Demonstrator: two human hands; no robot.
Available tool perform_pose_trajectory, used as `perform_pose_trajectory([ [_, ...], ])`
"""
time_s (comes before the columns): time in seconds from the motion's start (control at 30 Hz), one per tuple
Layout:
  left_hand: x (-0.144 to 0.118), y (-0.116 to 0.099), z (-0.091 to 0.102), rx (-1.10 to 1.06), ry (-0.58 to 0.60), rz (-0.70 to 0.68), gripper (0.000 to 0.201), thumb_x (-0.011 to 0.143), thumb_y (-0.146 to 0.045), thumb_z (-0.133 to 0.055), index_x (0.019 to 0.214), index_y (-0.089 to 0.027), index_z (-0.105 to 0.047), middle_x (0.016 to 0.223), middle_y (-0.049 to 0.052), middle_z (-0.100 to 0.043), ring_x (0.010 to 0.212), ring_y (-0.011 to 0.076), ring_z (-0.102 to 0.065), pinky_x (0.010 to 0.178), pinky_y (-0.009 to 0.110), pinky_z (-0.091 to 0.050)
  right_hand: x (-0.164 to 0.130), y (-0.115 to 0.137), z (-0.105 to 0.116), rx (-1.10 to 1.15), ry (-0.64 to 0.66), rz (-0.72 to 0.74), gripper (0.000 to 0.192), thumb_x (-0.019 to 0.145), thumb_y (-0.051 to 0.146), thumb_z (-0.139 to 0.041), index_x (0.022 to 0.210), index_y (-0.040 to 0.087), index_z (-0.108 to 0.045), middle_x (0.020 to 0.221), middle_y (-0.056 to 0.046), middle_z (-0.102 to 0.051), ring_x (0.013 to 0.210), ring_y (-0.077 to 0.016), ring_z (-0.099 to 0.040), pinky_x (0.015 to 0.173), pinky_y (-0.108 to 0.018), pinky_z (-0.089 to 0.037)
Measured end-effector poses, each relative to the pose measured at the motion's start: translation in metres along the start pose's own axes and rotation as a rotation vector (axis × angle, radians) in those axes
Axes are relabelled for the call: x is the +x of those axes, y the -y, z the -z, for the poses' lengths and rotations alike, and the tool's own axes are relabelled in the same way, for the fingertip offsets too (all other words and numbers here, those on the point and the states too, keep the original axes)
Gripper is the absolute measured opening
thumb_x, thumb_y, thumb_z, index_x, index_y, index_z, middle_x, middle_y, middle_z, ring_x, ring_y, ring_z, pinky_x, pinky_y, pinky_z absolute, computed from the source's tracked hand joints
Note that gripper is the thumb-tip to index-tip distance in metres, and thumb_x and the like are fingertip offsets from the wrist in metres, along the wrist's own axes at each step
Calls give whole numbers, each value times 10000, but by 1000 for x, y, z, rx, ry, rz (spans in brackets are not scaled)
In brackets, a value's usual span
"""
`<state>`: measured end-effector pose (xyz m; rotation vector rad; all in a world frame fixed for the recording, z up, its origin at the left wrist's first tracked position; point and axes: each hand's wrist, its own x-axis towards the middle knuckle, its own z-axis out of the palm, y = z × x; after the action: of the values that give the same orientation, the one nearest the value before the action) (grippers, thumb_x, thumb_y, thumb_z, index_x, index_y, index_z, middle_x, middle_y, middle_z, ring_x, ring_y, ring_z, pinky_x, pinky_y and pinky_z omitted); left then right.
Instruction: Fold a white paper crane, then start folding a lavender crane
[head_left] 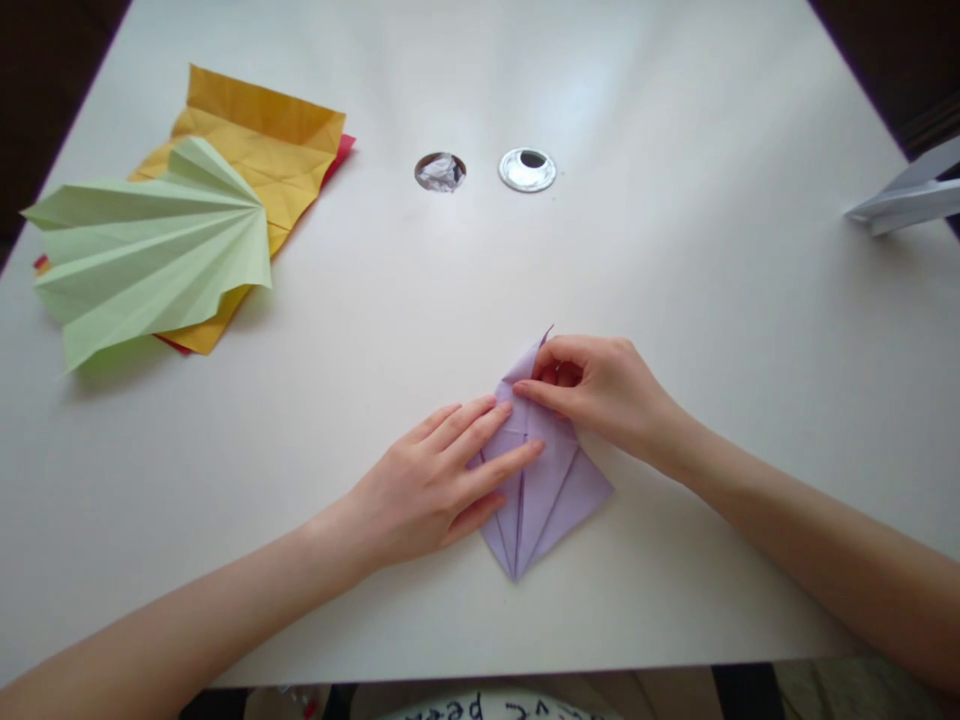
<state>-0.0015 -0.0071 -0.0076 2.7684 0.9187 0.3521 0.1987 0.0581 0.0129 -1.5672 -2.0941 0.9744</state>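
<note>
The left hand (439, 480) lies flat, fingers spread, pressing the folded lilac paper kite shape (544, 490) on the white table (675, 300). The right hand (600, 385) pinches its upper flap, well right of the pleated green paper fan (150, 245).

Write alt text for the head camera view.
Two bare hands fold a lilac paper on a white table: the left hand presses it flat, the right hand pinches its top. A green pleated paper lies on yellow paper far left.

Lilac folded paper (544, 490), creased kite shape, flat on the white table, point toward the near edge
</note>
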Motion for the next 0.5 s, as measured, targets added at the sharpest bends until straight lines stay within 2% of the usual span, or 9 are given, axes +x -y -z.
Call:
perform_pose_trajectory([
  [0.13, 0, 0, -1, 10, 12, 2, 403, 889, -325, -442, 1268, -194, -472, 1341, 139, -451, 1272, 266, -381, 1011, 435, -376, -1, 1, 0, -8, -13, 13, 174, 695, 232, -656, 569, 159, -560, 547, 38, -560, 496, -67, -467, 492, -209, -360],
  [0.5, 0, 0, -1, 19, 22, -3, 404, 890, -321, -442, 1270, -185, -467, 1368, 149, -418, 1282, 268, -368, 1022, 437, -360, 0, 0, 4, 8, 70, 41, 126, 698, 199, -625, 584, 157, -592, 603, 14, -585, 533, -87, -501, 496, -218, -378],
])
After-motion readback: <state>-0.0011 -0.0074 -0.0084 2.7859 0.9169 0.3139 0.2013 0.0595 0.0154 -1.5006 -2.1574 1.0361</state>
